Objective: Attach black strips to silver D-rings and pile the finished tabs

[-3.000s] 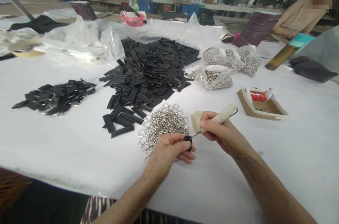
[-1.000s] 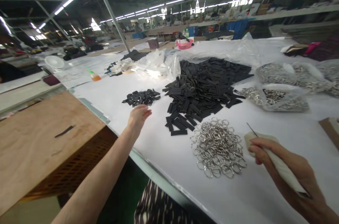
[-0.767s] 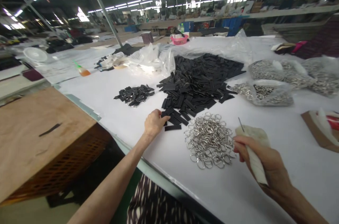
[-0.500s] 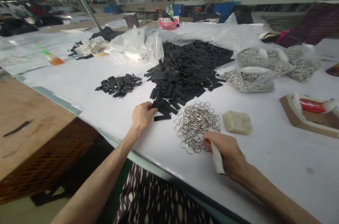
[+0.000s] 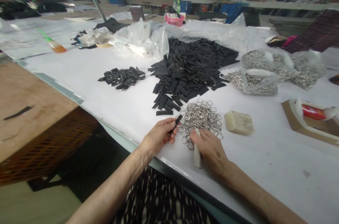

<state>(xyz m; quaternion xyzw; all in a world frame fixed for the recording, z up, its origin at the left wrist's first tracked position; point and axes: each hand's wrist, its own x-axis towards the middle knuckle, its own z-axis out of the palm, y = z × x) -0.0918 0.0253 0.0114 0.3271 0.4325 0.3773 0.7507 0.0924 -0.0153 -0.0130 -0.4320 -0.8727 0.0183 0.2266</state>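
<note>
No text can be read; any print on the red packet (image 5: 313,112) is blurred.

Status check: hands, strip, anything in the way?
Left hand: grip on black strip. Right hand: grip on pale tool handle, tip hidden, at ring pile's near edge. Nothing visible blocking strip from rings.

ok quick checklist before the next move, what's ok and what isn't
1. Left hand has a black strip: ok, pinched between thumb and fingers.
2. Right hand has the white-handled tool: ok, handle gripped.
3. Right hand at the metal rings: ok, at the pile's near edge.
4. Ring picked up by that hand: cannot tell, the hand hides it.
5. Tool tip in sight: not ok, hidden.
6. Pale block apart from the right hand: ok, it sits right of the rings.
</note>
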